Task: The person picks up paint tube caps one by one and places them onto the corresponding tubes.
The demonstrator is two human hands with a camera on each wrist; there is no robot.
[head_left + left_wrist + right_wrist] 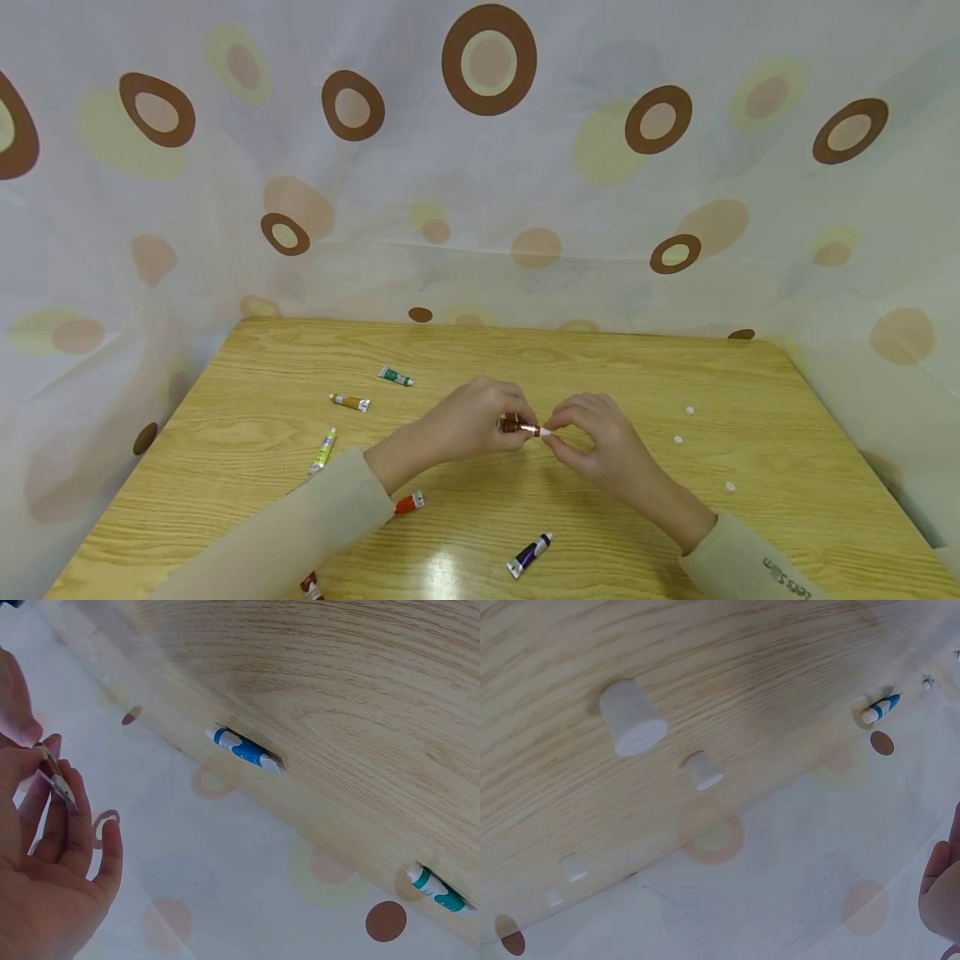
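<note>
In the head view my left hand [480,417] holds a small brown paint tube [517,425] between thumb and fingers, its white-tipped end pointing right. My right hand [600,437] pinches the white cap [545,432] at that end with thumb and forefinger. The left wrist view has the left hand [56,832] at its left edge, palm showing, with the tube [61,787] seen edge-on at the fingers. Only part of the right hand [941,889] shows in the right wrist view.
Left of the hands lie a green tube [395,376], an ochre tube [349,402] and a yellow tube [323,451]. Nearer are an orange-red tube [408,502], partly behind the left sleeve, and a purple tube [530,554]. Loose white caps [678,440] lie to the right.
</note>
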